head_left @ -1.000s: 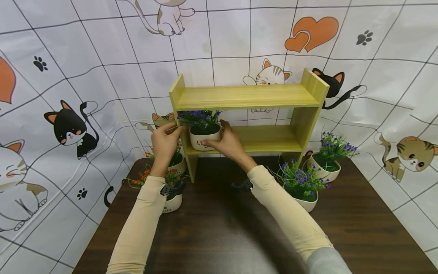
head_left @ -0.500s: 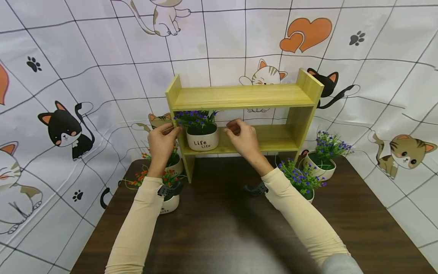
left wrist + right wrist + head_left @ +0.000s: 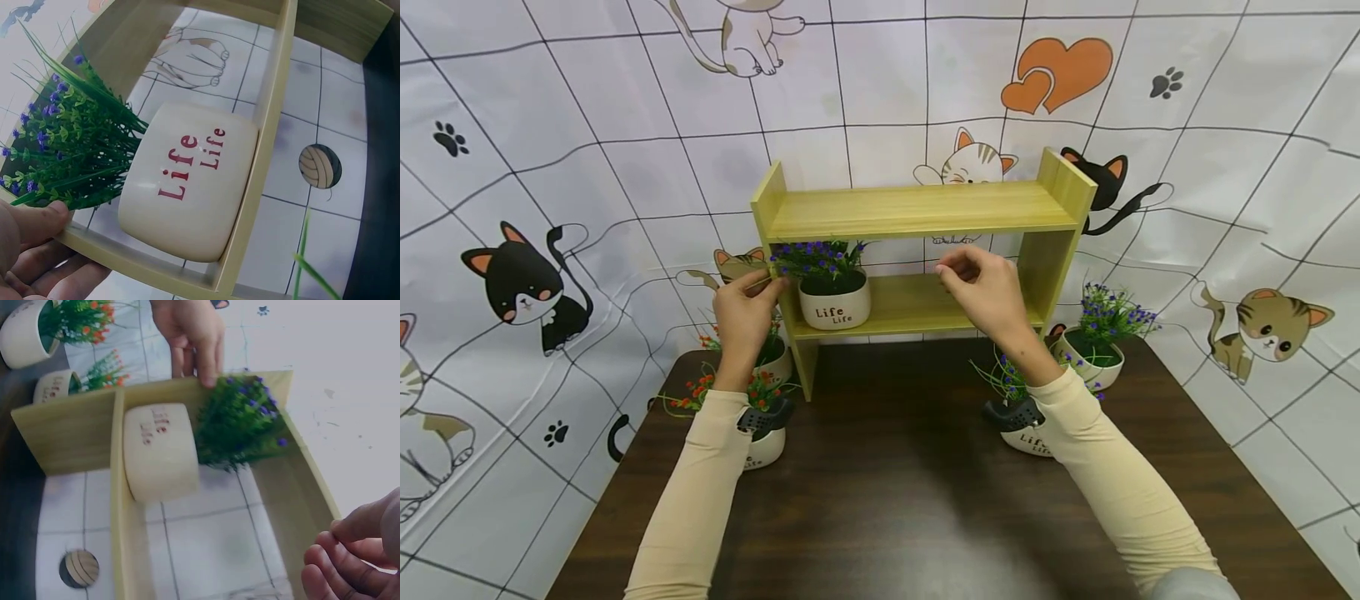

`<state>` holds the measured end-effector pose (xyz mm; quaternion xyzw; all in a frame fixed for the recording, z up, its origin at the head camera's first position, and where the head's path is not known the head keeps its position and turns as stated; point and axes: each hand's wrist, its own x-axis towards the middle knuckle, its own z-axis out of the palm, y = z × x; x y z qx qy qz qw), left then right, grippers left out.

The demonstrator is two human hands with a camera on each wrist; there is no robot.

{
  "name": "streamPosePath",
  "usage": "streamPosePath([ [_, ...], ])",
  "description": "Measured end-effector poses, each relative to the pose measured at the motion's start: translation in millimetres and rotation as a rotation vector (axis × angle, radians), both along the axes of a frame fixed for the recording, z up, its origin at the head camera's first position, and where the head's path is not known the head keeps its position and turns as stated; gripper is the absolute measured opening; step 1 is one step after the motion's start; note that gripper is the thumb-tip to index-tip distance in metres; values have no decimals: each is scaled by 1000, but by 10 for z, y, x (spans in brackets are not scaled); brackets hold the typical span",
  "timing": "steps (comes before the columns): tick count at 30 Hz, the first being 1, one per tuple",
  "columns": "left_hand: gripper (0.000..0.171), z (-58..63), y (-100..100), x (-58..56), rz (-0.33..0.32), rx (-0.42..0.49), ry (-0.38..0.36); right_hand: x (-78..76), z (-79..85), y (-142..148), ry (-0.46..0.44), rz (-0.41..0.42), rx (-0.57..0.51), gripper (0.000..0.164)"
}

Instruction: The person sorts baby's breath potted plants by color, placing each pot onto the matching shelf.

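A two-tier wooden shelf [image 3: 917, 212] stands on the dark table. At the left end of its lower board sits a white "Life" flowerpot [image 3: 833, 302] with purple flowers, upright and touched by neither hand. My left hand [image 3: 745, 321] grips the edge of the left side panel, thumb on the inner side beside the leaves and fingers outside, as the left wrist view also shows. My right hand [image 3: 988, 292] is in front of the shelf's right half, fingers loosely bent and holding nothing. The right wrist view shows its thumb and fingertips [image 3: 325, 544] apart from the pot.
Left of the shelf stand two pots with orange flowers, a front pot [image 3: 765, 450] and a rear pot [image 3: 775, 367]. On the right are two purple-flowered pots, a front pot [image 3: 1028, 442] partly behind my right forearm and a rear pot [image 3: 1093, 358]. A cat-print wall covering hangs behind.
My right hand has let go of the purple-flowered pot and moved right, away from it. The pot stays on the shelf. My left hand keeps its place at the side panel.
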<state>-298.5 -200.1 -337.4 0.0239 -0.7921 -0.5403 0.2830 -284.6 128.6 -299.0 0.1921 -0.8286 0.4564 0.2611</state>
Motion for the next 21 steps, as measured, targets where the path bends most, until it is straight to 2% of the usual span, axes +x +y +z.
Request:
streamPosePath([
  [6, 41, 3, -4, 0, -2, 10, -6, 98, 72, 355, 16, -54, 13, 13],
  [13, 41, -10, -3, 3, -6, 11, -9, 239, 94, 712, -30, -101, 36, 19],
  [21, 42, 5, -1, 14, -9, 9, -12, 327, 48, 1038, -22, -158, 52, 20],
])
